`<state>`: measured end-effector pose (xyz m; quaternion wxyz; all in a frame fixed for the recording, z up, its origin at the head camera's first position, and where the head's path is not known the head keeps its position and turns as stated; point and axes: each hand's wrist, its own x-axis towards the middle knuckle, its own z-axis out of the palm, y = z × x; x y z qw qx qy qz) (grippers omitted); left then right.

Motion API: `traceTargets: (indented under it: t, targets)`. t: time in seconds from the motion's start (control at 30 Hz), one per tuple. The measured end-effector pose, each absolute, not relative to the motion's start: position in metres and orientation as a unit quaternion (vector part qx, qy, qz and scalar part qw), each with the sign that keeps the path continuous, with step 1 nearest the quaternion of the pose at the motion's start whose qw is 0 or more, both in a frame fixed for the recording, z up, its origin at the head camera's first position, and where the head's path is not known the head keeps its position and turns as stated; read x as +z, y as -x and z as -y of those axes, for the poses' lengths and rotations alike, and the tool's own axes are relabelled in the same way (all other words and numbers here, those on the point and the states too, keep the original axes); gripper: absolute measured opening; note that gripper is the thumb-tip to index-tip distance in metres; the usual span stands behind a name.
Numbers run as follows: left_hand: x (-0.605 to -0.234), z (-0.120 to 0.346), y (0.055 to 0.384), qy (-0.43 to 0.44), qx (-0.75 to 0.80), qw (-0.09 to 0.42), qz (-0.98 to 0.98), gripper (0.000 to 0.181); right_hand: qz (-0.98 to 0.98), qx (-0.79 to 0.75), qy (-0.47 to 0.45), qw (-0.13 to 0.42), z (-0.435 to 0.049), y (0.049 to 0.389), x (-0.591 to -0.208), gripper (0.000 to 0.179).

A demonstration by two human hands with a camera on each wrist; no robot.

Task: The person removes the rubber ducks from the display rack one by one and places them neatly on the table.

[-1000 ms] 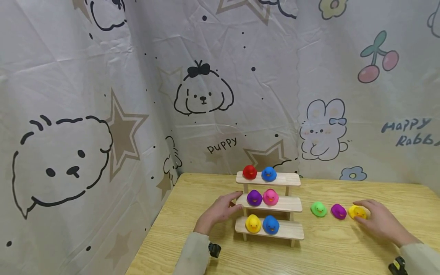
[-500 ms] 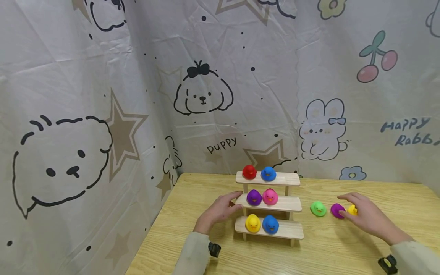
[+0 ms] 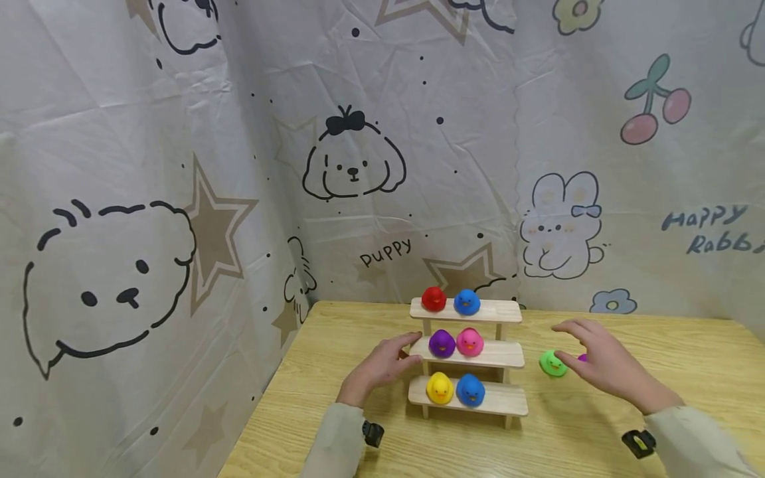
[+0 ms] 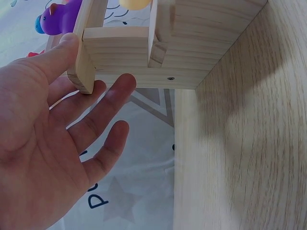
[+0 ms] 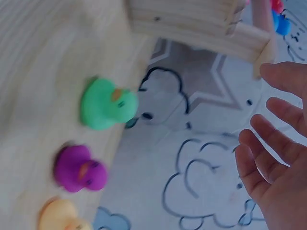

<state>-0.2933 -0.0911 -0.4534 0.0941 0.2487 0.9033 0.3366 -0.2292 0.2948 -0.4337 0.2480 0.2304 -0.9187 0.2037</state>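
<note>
At the left end of a three-tier wooden stand (image 3: 502, 354), my left hand (image 3: 382, 366) pinches the middle shelf, the thumb (image 4: 68, 45) on one side and fingers on the other. My right hand (image 3: 612, 365) hovers above the table with fingers apart, holding nothing. The light green duck (image 3: 553, 363) lies just left of its thumb. A magenta duck (image 5: 79, 168) and a yellow duck (image 5: 62, 218) show in the right wrist view; the hand mostly covers them in the head view.
Rubber ducks sit in pairs on the tiers: red (image 3: 433, 299) and blue (image 3: 467, 302) on top, purple (image 3: 442, 343) and pink (image 3: 470, 342) midway, yellow (image 3: 440, 388) and blue (image 3: 471, 390) at the bottom. A printed curtain (image 3: 358, 79) hangs behind the table (image 3: 574, 438).
My right hand has moved left from the yellow duck, past the magenta one, toward the green duck and the stand. My left hand has stayed on the shelf.
</note>
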Motion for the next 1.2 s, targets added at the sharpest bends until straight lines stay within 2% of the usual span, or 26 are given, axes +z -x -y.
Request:
traceTargets:
  t: [0.33,0.6,0.87,1.2]
  targets:
    - [-0.454,0.091,0.294,-0.25,0.335,0.096,-0.903,0.052,0.908,0.213,-0.236,0.273,-0.266,0.239,-0.417,0.042]
    - [-0.452,0.092,0.294,-0.255,0.332,0.094,-0.903,0.051,0.91,0.245,-0.232,0.241,-0.248,0.251,-0.41,0.038]
    - [-0.452,0.092,0.295,-0.256,0.33,0.097,-0.903,0.051,0.904,0.23,-0.253,0.257,-0.234,0.265,-0.405,0.04]
    - [-0.451,0.092,0.295,-0.262,0.323,0.093,-0.905,0.051,0.91,0.239,-0.25,0.23,-0.219,0.282,-0.401,0.04]
